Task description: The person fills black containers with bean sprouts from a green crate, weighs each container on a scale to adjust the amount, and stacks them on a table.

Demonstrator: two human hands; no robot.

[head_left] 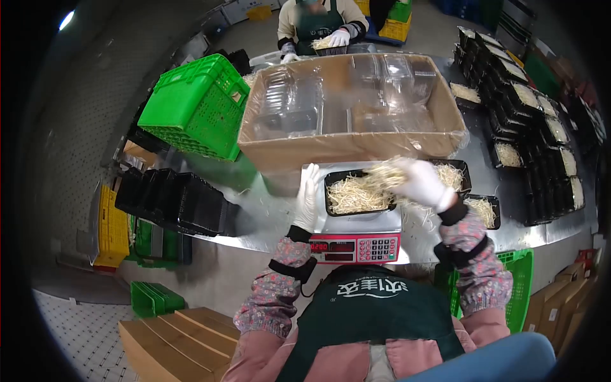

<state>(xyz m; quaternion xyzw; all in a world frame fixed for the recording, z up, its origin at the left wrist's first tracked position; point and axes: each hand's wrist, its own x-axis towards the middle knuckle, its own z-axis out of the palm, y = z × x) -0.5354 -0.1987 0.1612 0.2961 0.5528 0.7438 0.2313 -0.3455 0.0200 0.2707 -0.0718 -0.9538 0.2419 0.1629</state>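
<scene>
A black tray [356, 205] heaped with bean sprouts rests on the red digital scale [380, 249]. My right hand [421, 184], white-gloved and slightly blurred, is closed on a bunch of bean sprouts [384, 175] above the tray's right side. My left hand [308, 198], also gloved, is upright at the scale's left edge with its fingers stretched out and nothing in it. Partly behind my right hand is a second tray of sprouts [452, 175], and a smaller one [484, 211] lies to its right. Loose sprouts [417, 213] are scattered beside the scale.
A large carton [305, 149] of clear plastic lids stands behind the scale. To the left are a tilted green crate [184, 108] and stacked black trays [175, 200]. Filled trays [541, 140] are piled at right. Across the table, a person [318, 25] handles another tray.
</scene>
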